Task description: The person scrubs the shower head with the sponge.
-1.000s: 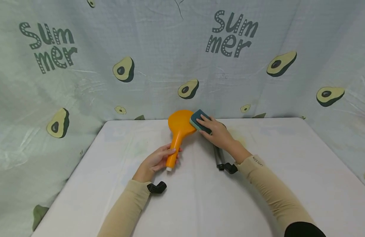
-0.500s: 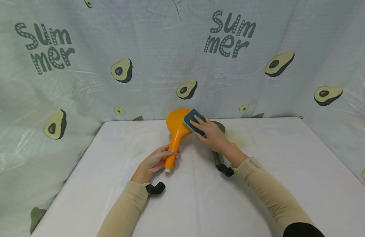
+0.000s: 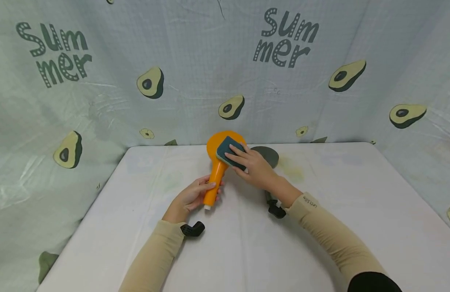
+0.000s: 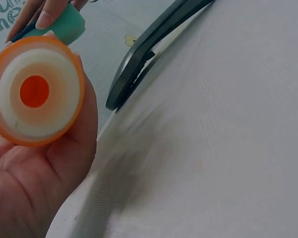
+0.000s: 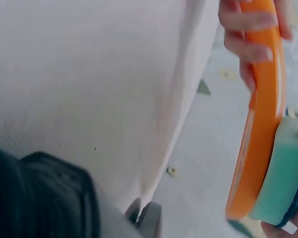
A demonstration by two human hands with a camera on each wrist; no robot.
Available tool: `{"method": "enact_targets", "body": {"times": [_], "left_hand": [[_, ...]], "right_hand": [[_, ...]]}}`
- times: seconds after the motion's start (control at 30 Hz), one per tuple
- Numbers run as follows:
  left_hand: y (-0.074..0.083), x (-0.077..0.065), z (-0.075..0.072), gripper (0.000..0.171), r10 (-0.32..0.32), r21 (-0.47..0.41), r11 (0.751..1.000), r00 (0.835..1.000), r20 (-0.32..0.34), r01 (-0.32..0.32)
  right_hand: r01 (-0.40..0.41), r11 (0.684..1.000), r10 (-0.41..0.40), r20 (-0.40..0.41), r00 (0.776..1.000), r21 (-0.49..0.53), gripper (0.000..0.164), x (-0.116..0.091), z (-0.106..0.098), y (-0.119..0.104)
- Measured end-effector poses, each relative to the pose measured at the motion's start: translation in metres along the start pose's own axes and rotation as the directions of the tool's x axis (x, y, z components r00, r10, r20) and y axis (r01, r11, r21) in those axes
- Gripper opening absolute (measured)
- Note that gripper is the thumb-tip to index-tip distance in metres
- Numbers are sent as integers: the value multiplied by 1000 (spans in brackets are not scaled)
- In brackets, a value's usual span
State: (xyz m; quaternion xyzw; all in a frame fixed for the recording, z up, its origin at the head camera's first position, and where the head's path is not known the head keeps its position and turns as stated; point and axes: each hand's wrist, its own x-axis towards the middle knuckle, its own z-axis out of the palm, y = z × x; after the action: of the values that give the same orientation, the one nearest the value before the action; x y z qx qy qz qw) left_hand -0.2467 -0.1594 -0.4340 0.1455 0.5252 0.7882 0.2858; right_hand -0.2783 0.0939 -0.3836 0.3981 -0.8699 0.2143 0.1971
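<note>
My left hand [image 3: 193, 195] grips the handle of an orange shower head [image 3: 218, 171], whose round head points away at the table's far edge. In the left wrist view, the end of that handle [image 4: 62, 94] shows a white ring around a hole. My right hand [image 3: 259, 167] holds a sponge [image 3: 229, 151], dark blue on the outer face and teal beneath. From the right wrist view, the sponge's teal side [image 5: 282, 171] lies flat against the orange head [image 5: 256, 168]. The fingers spread over the sponge's dark face.
A dark grey-green shower head [image 3: 268, 156] lies on the white table [image 3: 319, 243] beyond my right hand, its handle partly hidden by the right wrist. A printed curtain [image 3: 195, 61] hangs behind the table's far edge. A black wrist device [image 3: 193, 229] sits by the left cuff.
My right hand has slid the sponge leftward and slightly down across the orange head, from its right edge to near its neck. The left hand keeps its grip in nearly the same place.
</note>
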Motion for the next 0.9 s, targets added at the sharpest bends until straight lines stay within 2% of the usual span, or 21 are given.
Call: {"method": "enact_targets", "body": {"times": [0.2,0.33,0.47,0.7,0.9], "left_hand": [[0,0,0,46,-8,-19,1000,1000,11,8],[0,0,0,46,-2,-15,1000,1000,17,3],[-1,0,-1,48,-2,-14,1000,1000,22,2],[-1,1,0,45,-8,22,1000,1000,-6,8],[0,1,-1,46,1,41,999,1000,-5,-1]], "right_hand": [[-147,983,150,-21,988,110,49,-4,-3,9],[-164,977,170,-40,985,135,48,-4,-2,7],[-127,986,133,-49,990,104,47,-3,2,-2],[9,1000,-9,-8,1000,17,47,0,7,-22],[11,1000,-11,-10,1000,14,49,1,2,-14]]}}
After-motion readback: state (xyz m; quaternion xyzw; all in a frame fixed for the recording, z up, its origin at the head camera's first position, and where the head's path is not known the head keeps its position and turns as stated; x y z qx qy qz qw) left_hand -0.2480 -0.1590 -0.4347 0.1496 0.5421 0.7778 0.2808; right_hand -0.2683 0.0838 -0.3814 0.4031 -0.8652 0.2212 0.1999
